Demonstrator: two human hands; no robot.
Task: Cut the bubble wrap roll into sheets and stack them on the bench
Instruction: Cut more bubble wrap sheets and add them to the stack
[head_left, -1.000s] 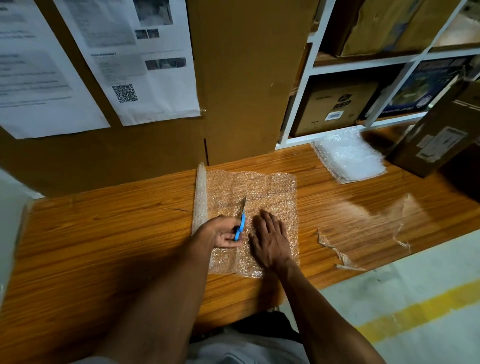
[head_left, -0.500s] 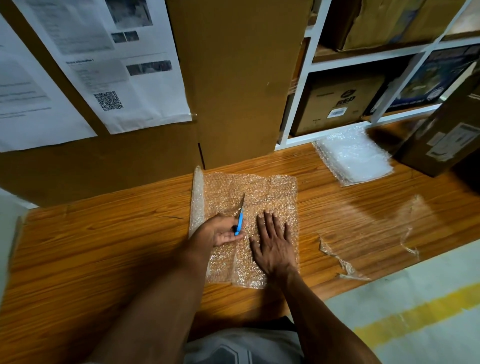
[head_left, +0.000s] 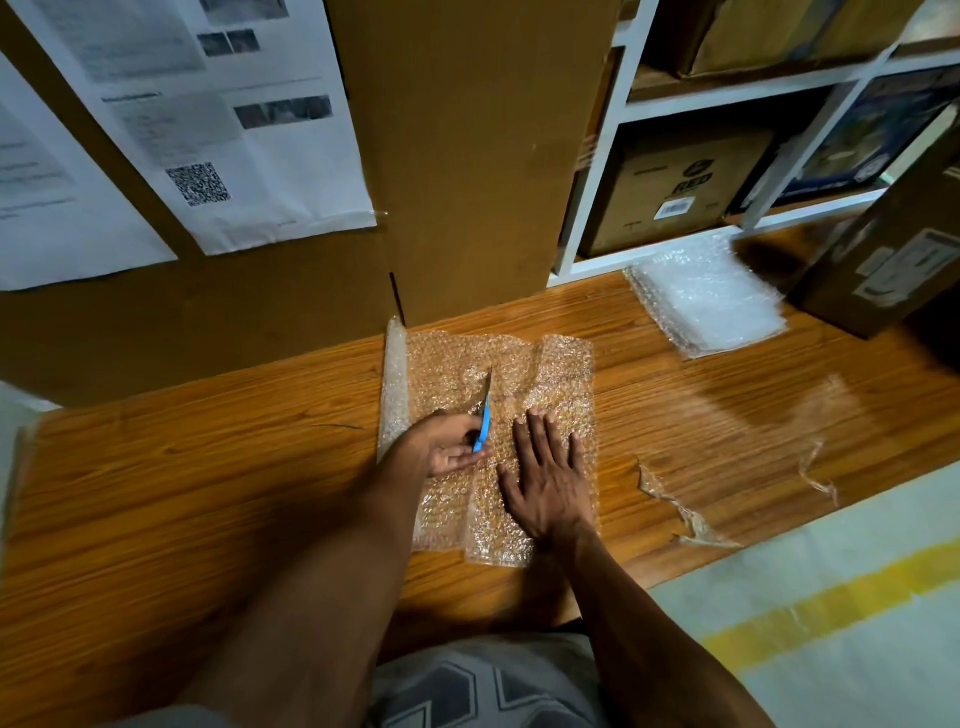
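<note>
One clear bubble wrap sheet (head_left: 524, 374) is lying unrolled mid wooden bench (head_left: 208, 493), its rolled edge at left. Left hand (head_left: 449, 447) is gripping blue-handled scissors (head_left: 483, 421), blade over the wrap; right hand (head_left: 550, 483) is pressing it flat, fingers spread. Stack of cut clear sheets (head_left: 706, 296) is sitting far right by white shelving (head_left: 597, 156).

Printed papers (head_left: 270, 135), one bearing a QR code, hung on the brown cardboard wall (head_left: 467, 156) at far left. White shelving (head_left: 597, 182) at far right held cardboard boxes (head_left: 675, 192). A yellow floor stripe (head_left: 831, 603) ran near right.
</note>
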